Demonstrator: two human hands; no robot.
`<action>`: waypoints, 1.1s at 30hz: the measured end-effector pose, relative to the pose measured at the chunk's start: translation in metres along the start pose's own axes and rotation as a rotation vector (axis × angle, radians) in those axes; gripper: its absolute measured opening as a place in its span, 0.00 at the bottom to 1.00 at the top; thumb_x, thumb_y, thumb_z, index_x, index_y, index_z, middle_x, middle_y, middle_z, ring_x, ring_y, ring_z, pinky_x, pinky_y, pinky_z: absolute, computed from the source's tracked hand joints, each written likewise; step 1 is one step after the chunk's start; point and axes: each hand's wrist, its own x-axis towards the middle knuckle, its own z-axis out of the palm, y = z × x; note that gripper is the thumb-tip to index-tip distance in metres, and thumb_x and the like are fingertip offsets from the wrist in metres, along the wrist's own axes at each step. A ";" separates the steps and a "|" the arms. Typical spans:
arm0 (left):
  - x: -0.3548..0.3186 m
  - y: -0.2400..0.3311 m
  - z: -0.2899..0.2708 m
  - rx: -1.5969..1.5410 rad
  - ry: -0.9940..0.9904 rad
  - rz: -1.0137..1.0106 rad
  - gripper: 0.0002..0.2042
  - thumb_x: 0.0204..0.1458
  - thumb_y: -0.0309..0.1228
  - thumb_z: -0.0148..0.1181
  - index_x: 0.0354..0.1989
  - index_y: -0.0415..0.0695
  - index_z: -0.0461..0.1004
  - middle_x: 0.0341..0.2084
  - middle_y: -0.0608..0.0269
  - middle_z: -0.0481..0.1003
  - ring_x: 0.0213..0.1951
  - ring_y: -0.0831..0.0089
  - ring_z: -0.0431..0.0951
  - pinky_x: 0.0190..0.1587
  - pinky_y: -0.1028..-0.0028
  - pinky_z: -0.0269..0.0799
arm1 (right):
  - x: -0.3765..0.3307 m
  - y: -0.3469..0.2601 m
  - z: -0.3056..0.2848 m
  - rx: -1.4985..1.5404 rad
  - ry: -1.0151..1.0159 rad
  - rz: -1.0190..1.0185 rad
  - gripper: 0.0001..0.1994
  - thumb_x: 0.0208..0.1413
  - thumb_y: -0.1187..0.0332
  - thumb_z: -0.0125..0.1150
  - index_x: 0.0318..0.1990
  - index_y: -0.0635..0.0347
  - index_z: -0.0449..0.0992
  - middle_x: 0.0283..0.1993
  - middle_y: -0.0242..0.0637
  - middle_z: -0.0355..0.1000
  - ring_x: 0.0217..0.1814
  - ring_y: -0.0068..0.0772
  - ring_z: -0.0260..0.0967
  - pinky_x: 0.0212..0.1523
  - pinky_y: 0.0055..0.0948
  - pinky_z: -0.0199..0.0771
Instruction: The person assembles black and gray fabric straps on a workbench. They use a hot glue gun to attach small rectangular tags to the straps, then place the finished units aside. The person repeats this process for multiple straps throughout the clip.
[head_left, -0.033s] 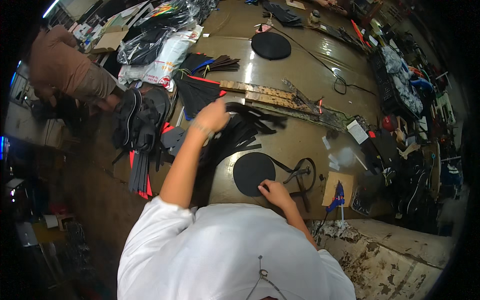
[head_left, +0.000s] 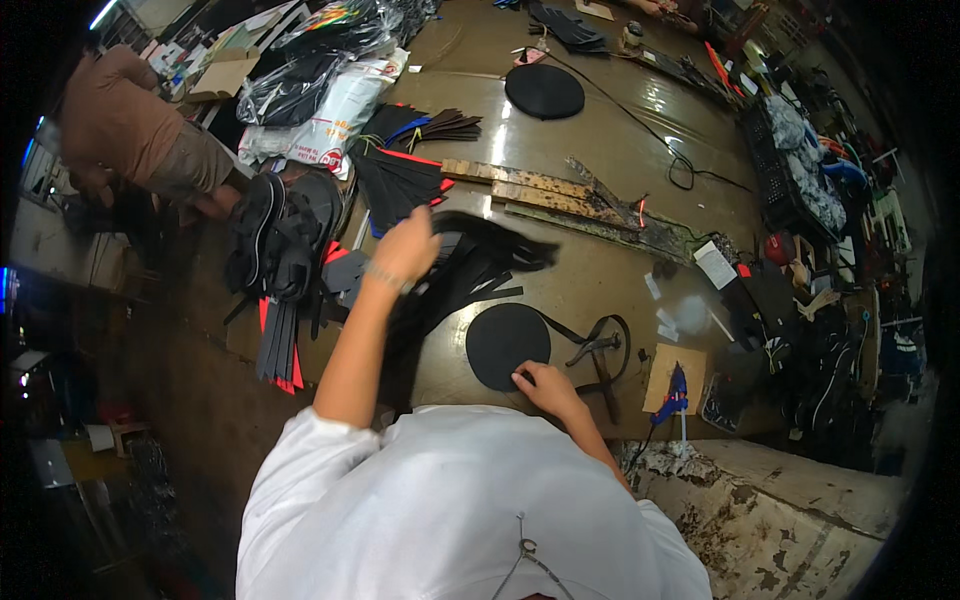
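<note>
My left hand (head_left: 405, 246) reaches out over a heap of long black rubber strips (head_left: 470, 270) on the shiny brown worktop (head_left: 580, 150). I see only its back, so I cannot tell if it is open or closed. My right hand (head_left: 545, 385) lies near me, with its fingers bent down on the edge of a flat round black disc (head_left: 507, 345). A black strap loop (head_left: 600, 345) lies just beside the disc. Black sandals (head_left: 285, 235) sit at the left.
</note>
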 end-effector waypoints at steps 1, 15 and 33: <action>-0.030 -0.020 0.007 0.040 0.084 -0.014 0.18 0.55 0.36 0.57 0.45 0.34 0.62 0.36 0.32 0.75 0.41 0.37 0.76 0.43 0.48 0.72 | -0.001 -0.001 0.002 0.016 -0.009 0.008 0.15 0.60 0.57 0.55 0.40 0.61 0.77 0.38 0.48 0.77 0.42 0.53 0.74 0.42 0.44 0.72; -0.137 -0.039 0.083 0.059 0.032 0.261 0.48 0.41 0.51 0.70 0.66 0.36 0.54 0.60 0.42 0.59 0.67 0.47 0.54 0.67 0.47 0.48 | 0.041 -0.003 -0.005 1.425 0.162 0.215 0.08 0.68 0.65 0.47 0.44 0.58 0.67 0.35 0.32 0.69 0.38 0.29 0.70 0.40 0.27 0.72; -0.063 -0.034 0.188 -1.322 -0.808 -0.326 0.18 0.64 0.40 0.49 0.49 0.36 0.73 0.43 0.59 0.77 0.49 0.73 0.73 0.54 0.74 0.66 | 0.585 0.035 -0.280 0.534 0.796 -0.112 0.20 0.62 0.68 0.55 0.56 0.74 0.68 0.30 0.35 0.75 0.28 0.22 0.70 0.32 0.24 0.71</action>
